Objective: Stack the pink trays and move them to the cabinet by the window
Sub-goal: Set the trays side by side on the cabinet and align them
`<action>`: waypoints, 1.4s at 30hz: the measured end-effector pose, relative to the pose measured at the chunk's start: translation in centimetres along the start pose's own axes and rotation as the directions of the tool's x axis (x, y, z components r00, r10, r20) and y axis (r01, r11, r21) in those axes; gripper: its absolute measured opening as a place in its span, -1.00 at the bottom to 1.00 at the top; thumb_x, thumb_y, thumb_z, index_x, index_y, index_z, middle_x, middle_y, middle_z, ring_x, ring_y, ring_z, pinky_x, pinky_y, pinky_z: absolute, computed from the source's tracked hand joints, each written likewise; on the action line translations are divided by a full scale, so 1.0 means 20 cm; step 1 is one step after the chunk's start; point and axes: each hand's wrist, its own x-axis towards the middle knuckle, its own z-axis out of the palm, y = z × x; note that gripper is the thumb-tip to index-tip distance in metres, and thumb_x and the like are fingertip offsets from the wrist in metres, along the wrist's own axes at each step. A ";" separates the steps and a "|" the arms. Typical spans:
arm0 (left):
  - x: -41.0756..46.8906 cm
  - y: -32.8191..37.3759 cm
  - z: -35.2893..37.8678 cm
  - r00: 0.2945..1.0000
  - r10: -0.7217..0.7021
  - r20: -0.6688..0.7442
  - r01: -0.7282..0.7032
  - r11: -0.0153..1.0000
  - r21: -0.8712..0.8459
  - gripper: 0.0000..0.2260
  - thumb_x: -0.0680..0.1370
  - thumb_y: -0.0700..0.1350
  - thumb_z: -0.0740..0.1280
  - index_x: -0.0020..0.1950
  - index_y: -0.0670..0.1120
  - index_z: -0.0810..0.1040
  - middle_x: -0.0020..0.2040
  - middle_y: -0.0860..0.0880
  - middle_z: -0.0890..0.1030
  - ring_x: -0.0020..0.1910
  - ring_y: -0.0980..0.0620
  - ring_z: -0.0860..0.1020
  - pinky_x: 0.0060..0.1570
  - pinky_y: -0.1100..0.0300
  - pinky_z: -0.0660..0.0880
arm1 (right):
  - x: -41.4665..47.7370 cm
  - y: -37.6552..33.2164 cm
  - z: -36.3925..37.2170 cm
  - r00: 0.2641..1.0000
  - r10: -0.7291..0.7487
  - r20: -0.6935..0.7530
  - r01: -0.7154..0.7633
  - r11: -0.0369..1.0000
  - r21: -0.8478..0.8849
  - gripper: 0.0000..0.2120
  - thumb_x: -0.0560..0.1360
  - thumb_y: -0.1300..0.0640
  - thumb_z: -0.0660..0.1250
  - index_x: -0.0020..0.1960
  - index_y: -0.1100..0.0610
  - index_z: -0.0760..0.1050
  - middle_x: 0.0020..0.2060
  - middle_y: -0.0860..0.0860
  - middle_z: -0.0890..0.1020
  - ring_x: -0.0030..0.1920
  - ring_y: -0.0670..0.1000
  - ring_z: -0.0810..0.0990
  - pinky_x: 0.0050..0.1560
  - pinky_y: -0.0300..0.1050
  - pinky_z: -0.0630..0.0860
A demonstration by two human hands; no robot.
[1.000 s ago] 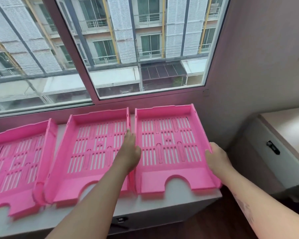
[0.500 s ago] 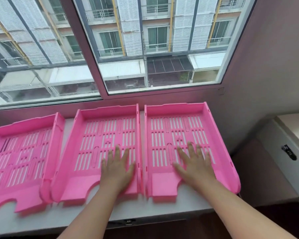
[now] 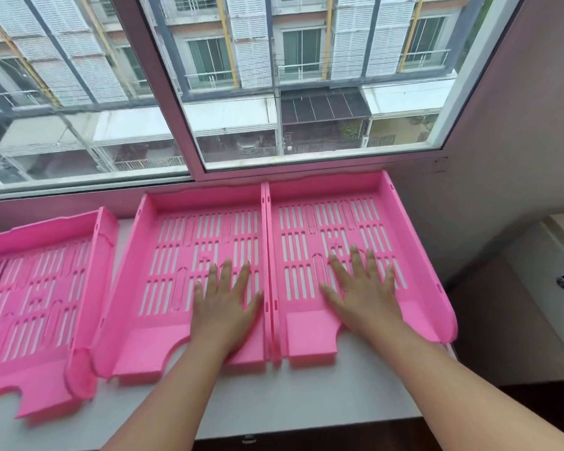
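Note:
Three pink slotted trays lie side by side on the white cabinet top (image 3: 274,398) under the window. The right tray (image 3: 414,255) and the middle tray (image 3: 163,255) touch along their side walls. The left tray (image 3: 36,288) sits slightly apart and runs off the left edge of the view. My left hand (image 3: 225,307) rests flat, fingers spread, on the floor of the middle tray near its right wall. My right hand (image 3: 362,297) lies flat, fingers spread, on the floor of the right tray. Neither hand grips anything.
A large window (image 3: 274,92) stands directly behind the trays. A pinkish wall (image 3: 518,157) closes the right side. A lower beige cabinet (image 3: 560,271) with a dark latch stands at the right, across a gap. The cabinet top's front edge runs just below the trays.
My hands left the right tray's side walls and came down flat, one inside the middle tray, one inside the right tray. The trays appear nearer and larger in view.

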 end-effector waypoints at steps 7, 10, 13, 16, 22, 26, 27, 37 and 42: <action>0.01 -0.01 -0.01 0.998 0.020 0.066 -0.020 1.000 -0.004 -0.41 0.58 0.29 -0.13 0.56 0.20 -0.24 0.60 0.00 -0.29 0.56 -0.10 -0.33 0.46 -0.17 -0.32 | 0.01 -0.01 0.01 0.999 0.014 0.031 -0.015 1.000 0.010 -0.32 0.52 -0.38 -0.17 0.56 -0.19 -0.25 0.56 0.05 -0.31 0.54 0.15 -0.37 0.46 0.36 -0.29; 0.01 -0.02 -0.05 0.995 0.029 0.098 -0.025 0.999 -0.048 -0.40 0.58 0.31 -0.10 0.58 0.18 -0.16 0.61 -0.01 -0.22 0.57 -0.13 -0.27 0.49 -0.21 -0.25 | -0.03 -0.05 -0.02 1.000 0.027 -0.008 -0.027 0.996 0.087 -0.29 0.53 -0.37 -0.13 0.58 -0.13 -0.22 0.55 0.06 -0.33 0.54 0.15 -0.37 0.48 0.31 -0.30; -0.05 -0.03 -0.08 1.000 0.003 -0.028 -0.005 0.997 -0.075 -0.42 0.60 0.27 -0.05 0.59 0.11 0.02 0.63 -0.02 -0.02 0.60 -0.11 -0.10 0.52 -0.19 -0.12 | -0.15 -0.16 -0.03 0.992 -0.016 -0.126 0.044 0.975 0.218 -0.28 0.53 -0.37 -0.12 0.59 -0.06 -0.07 0.59 0.02 -0.17 0.58 0.11 -0.20 0.52 0.21 -0.19; -0.16 -0.07 -0.08 0.988 -0.023 -0.155 0.013 0.998 -0.065 -0.47 0.60 0.18 0.07 0.55 0.03 0.19 0.60 -0.04 0.14 0.59 -0.07 0.04 0.53 -0.15 -0.04 | -0.25 -0.32 -0.03 0.986 -0.107 -0.125 0.148 0.907 0.393 -0.19 0.48 -0.44 -0.09 0.58 0.01 0.01 0.59 -0.02 0.05 0.58 0.02 0.00 0.55 0.16 0.01; -0.33 -0.35 -0.15 0.913 -0.200 -0.354 0.188 0.980 -0.068 -0.50 0.55 0.04 0.24 0.47 -0.06 0.34 0.53 -0.10 0.31 0.56 -0.15 0.14 0.53 -0.16 0.03 | -0.35 -0.59 0.05 0.988 -0.139 -0.063 0.148 0.784 0.603 -0.19 0.53 -0.13 0.25 0.59 -0.04 -0.17 0.58 -0.06 0.11 0.53 0.03 0.22 0.44 0.03 0.33; -0.44 -0.59 -0.23 0.810 -0.454 -0.371 0.402 0.891 -0.211 -0.41 0.55 0.07 0.24 0.53 -0.11 0.22 0.56 -0.13 0.23 0.56 -0.17 0.12 0.51 -0.14 0.06 | -0.33 -0.67 0.13 0.989 0.003 -0.149 0.088 0.793 0.603 -0.28 0.58 0.14 0.16 0.58 -0.08 -0.18 0.54 -0.01 0.23 -0.21 0.01 0.62 -0.40 -0.11 0.56; -0.46 -0.65 -0.23 0.805 -0.495 -0.328 0.417 0.865 -0.280 -0.38 0.56 0.07 0.25 0.56 -0.11 0.15 0.57 -0.14 0.20 0.55 -0.17 0.15 0.49 -0.14 0.13 | -0.33 -0.68 0.14 0.986 0.024 -0.168 0.080 0.805 0.588 -0.30 0.59 0.17 0.15 0.59 -0.04 -0.15 0.53 0.02 0.28 -0.36 0.00 0.56 -0.50 -0.13 0.47; -0.48 -0.80 -0.20 0.931 -0.346 -0.114 0.194 0.736 -0.649 -0.40 0.63 -0.11 0.21 0.61 -0.04 0.01 0.53 -0.14 0.31 -0.18 0.26 0.45 -0.22 0.35 0.41 | -0.34 -0.75 0.18 0.947 0.184 -0.265 -0.017 0.849 0.527 -0.42 0.63 0.13 0.13 0.60 0.03 0.01 0.27 0.08 0.56 -0.56 -0.09 0.36 -0.62 -0.25 0.24; -0.41 -0.90 -0.19 0.973 -0.197 -0.121 0.081 0.783 -0.617 -0.36 0.60 -0.06 0.25 0.60 0.02 0.00 0.50 -0.08 0.37 -0.21 0.27 0.47 -0.26 0.38 0.43 | -0.34 -0.79 0.19 0.916 0.266 -0.299 -0.066 0.837 0.542 -0.41 0.60 0.15 0.19 0.58 0.00 0.09 -0.10 0.09 0.61 -0.56 -0.08 0.36 -0.61 -0.23 0.31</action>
